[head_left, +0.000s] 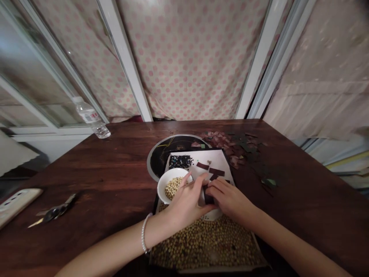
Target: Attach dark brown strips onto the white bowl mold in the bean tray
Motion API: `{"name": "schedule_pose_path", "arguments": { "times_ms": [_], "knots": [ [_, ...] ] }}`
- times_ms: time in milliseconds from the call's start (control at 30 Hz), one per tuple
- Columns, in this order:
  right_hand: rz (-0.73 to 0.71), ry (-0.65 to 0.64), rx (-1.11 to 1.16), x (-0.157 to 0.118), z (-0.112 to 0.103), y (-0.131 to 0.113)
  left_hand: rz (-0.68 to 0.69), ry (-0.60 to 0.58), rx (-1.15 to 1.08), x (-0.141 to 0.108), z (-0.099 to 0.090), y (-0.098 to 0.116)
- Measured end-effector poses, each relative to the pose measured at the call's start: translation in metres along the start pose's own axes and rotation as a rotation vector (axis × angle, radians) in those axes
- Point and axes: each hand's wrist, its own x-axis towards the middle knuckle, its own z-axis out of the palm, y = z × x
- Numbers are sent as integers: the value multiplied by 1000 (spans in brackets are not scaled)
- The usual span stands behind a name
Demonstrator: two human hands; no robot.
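My left hand (pixel 187 204) pinches a thin pale stick (pixel 188 183) above a white bowl (pixel 165 188) of dry soybeans. My right hand (pixel 229 198) presses against a dark strip (pixel 209 197), and the fingers of both hands nearly meet around it. Beneath them lies a white card (pixel 209 159) bearing several dark strips and a patch of black beads (pixel 180 161). A tray of soybeans (pixel 207 246) spreads below my wrists. A pearl bracelet (pixel 145 232) circles my left wrist.
Scissors (pixel 54 212) and a white power strip (pixel 17 204) lie on the dark wooden table (pixel 100 173) at left. A water bottle (pixel 91 117) lies at the far edge. Scraps of coloured material (pixel 233 148) scatter beyond the card, beside a round black plate (pixel 170 152).
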Motion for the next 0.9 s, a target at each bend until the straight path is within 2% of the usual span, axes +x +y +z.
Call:
{"name": "schedule_pose_path", "arguments": {
  "times_ms": [400,600,767,900],
  "knots": [
    [37,-58,24,1,-4,3,31,30,21,6,6,-6],
    [109,-74,91,0,-7,1,28,45,25,6,5,-3],
    [72,-126,66,1,-11,1,5,52,23,7,5,-3],
    [54,-104,88,2,-11,2,3,44,19,7,5,-3]
  ]
}}
